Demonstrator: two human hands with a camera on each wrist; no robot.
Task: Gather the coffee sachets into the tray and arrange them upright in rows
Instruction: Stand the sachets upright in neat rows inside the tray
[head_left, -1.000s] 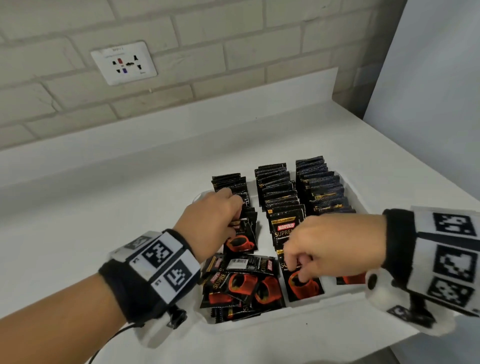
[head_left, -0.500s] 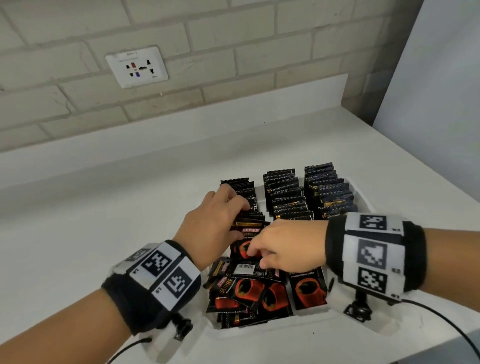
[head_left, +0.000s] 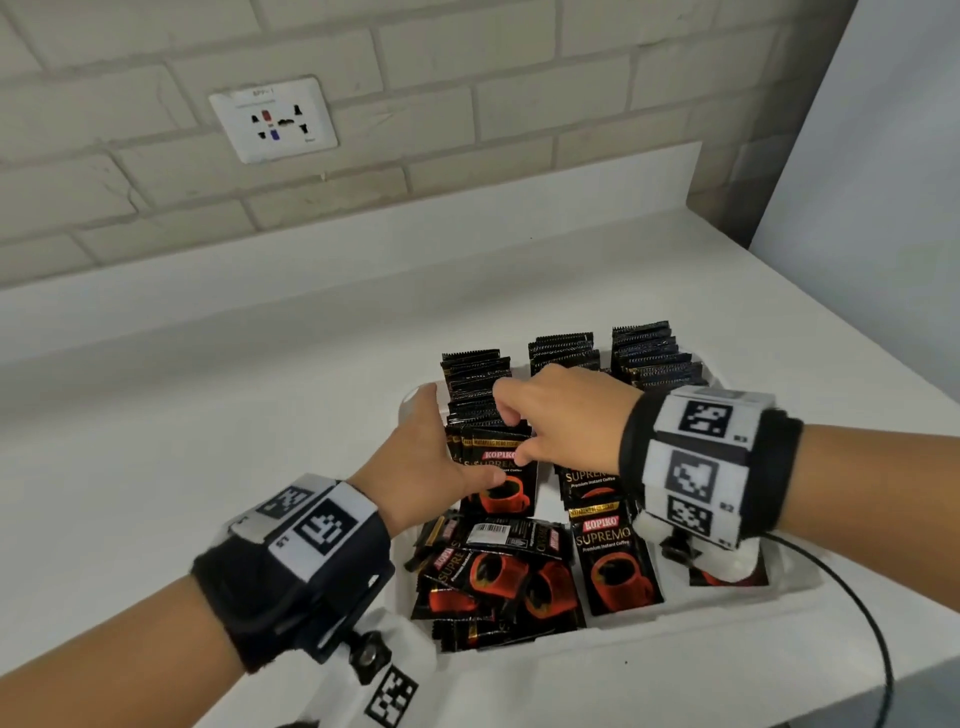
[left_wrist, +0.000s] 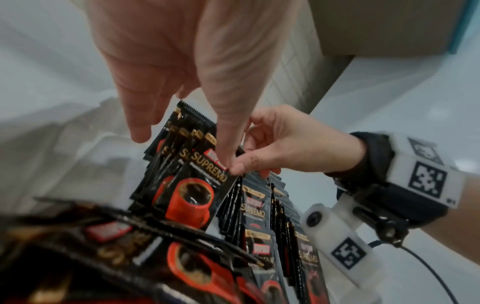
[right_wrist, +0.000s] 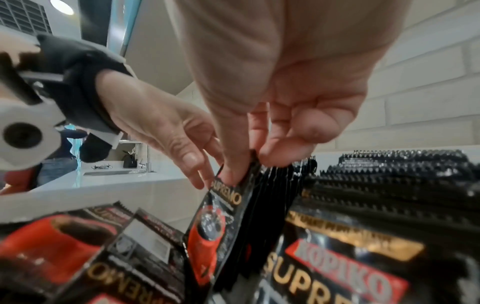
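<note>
A white tray (head_left: 597, 644) holds black Kopiko sachets standing in three rows: left (head_left: 475, 374), middle (head_left: 563, 348) and right (head_left: 649, 353). My right hand (head_left: 517, 439) pinches the top edge of the front sachet (head_left: 514, 499) of the left row, which stands upright; the pinch also shows on that sachet (right_wrist: 215, 230) in the right wrist view. My left hand (head_left: 441, 447) lies with straight fingers along the left side of that row, its thumb touching the same sachet (left_wrist: 192, 197). A loose pile of sachets (head_left: 493, 577) lies flat in the tray's front left.
One sachet (head_left: 615, 571) lies flat in front of the middle row. The tray sits near the front right corner of a white counter (head_left: 208, 415). A wall socket (head_left: 272, 119) sits in the brick wall behind. A white panel (head_left: 883, 208) rises at the right.
My right hand moved from the tray's front middle leftwards to the left row and now pinches a sachet standing there. My left hand's fingers straightened beside the row.
</note>
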